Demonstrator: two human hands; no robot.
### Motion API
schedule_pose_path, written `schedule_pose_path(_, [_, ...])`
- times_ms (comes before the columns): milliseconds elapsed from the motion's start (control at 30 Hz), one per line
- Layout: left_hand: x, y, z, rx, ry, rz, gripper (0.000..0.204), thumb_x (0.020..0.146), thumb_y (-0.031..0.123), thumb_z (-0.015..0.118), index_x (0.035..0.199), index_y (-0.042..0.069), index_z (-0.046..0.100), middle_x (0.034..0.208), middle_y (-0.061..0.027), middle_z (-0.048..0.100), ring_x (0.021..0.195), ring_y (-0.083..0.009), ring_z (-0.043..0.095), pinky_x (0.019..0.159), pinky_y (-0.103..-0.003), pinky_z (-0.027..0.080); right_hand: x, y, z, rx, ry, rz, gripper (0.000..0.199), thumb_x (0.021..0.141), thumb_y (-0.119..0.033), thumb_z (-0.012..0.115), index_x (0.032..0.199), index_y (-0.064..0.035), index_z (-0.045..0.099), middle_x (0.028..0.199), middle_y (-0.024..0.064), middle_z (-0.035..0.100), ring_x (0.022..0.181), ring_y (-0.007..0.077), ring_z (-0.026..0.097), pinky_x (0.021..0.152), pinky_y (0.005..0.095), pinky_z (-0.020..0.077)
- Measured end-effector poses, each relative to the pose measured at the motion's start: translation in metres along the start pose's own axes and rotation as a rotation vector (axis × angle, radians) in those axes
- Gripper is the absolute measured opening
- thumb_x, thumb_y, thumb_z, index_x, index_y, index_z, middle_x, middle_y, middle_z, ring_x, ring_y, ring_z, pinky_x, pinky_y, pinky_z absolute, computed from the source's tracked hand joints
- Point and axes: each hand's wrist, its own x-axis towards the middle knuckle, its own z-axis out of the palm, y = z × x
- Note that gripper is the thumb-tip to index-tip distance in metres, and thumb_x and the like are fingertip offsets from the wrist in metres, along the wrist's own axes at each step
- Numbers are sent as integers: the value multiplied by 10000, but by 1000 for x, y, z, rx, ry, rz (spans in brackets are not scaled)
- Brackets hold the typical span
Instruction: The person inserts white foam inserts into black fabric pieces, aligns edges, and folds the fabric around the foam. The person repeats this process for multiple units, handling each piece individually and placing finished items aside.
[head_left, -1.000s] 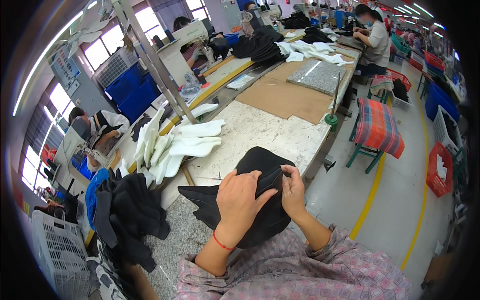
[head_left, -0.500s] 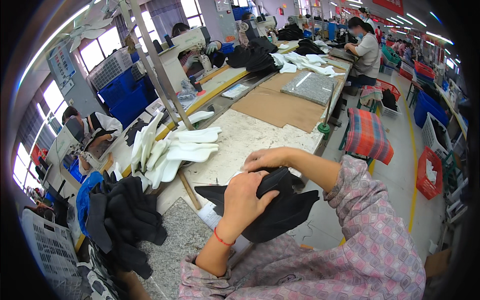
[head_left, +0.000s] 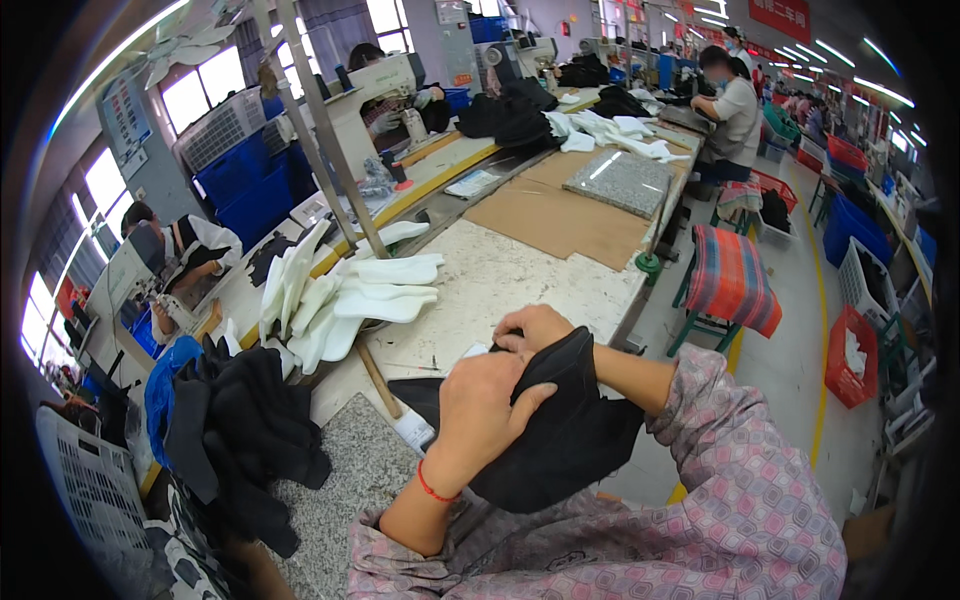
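Observation:
In front of me is a black cloth piece (head_left: 560, 430), folded, with a seam down it and a pointed flap to the left; its exact kind is not clear. My left hand (head_left: 485, 395), with a red string at the wrist, grips its near side, thumb lying across the cloth. At the upper edge, the bent fingers of my right hand (head_left: 535, 330) pinch the fabric, and some fingertips are hidden. Left of my hands lies a pile of white foot-shaped forms (head_left: 385, 300). Nearer sits a heap of black sock-shaped cloth pieces (head_left: 250, 420).
A wooden-handled tool (head_left: 378, 382) lies beside a speckled stone slab (head_left: 350, 490). Farther along the worktable (head_left: 450, 330) are brown cardboard (head_left: 545, 215) and another slab (head_left: 620, 180). A stool with a striped cover (head_left: 735, 280) stands right. Co-workers sit at sewing machines (head_left: 375, 95).
The black cloth has been lifted and turned, so its upper part now covers some of my right wrist. My right fingers have curled in at its upper edge; my left hand has dropped slightly.

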Motion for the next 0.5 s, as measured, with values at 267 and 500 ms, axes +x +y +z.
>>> schedule_pose_path(267, [7, -3, 11, -77, -166, -100, 298, 754, 278, 715, 919, 36, 660, 767, -162, 606, 737, -363, 584, 649, -408, 458, -7, 14, 16, 107, -89, 204, 304, 751, -331, 623, 892, -78, 714, 817, 167, 685, 794, 312, 667, 733, 368, 517])
schedule_pose_path(500, [7, -6, 2, -132, -194, -82, 284, 798, 288, 680, 918, 32, 660, 760, -174, 601, 739, -360, 585, 661, -399, 459, -8, 1, 7, -36, -14, 236, 267, 744, -309, 631, 877, -94, 717, 851, 157, 690, 838, 315, 666, 736, 382, 523])
